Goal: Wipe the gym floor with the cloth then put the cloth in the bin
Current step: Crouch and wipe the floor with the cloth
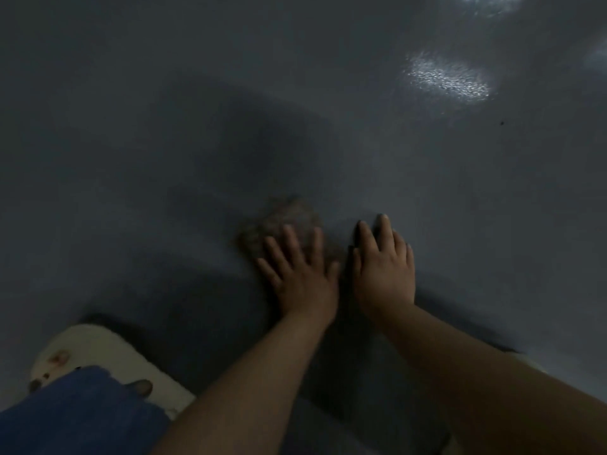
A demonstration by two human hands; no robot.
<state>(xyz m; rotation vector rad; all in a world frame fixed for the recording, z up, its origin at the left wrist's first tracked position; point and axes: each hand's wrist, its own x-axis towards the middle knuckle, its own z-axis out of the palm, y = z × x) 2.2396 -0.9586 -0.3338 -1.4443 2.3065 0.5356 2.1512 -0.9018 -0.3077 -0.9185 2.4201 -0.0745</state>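
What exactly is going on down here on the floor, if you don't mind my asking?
A person is crouched over a dark grey, slightly glossy gym floor, wiping it. The left hand presses flat, fingers spread, on a crumpled grey-brown cloth. The right hand rests open on the bare floor beside it, apparently for support. A foot in a cream slipper and a blue trouser leg show at lower left. No bin is in view, so the cloth has not been binned yet.
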